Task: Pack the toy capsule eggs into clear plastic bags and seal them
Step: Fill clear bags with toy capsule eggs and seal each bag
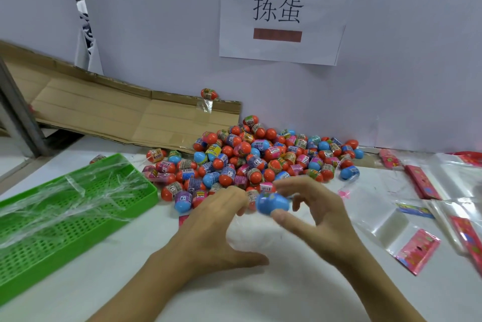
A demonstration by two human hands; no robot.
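Note:
A heap of toy capsule eggs (260, 157), red and blue with printed wrap bands, lies on the white table against the wall. My right hand (315, 214) pinches a blue egg (272, 203) between thumb and fingers, just in front of the heap. My left hand (208, 222) is close beside it, its fingertips curled at the edge of a blurred clear plastic bag (247, 233) that lies under and between the two hands. The blue egg is at the bag's upper end; whether it is inside cannot be told.
A green perforated tray (146, 207) holding clear strips sits at the left. Clear bags with pink header cards (417, 246) lie at the right. Flattened cardboard (117, 113) leans at the back left with one egg (208, 93) on it. A paper sign (279, 14) hangs on the wall.

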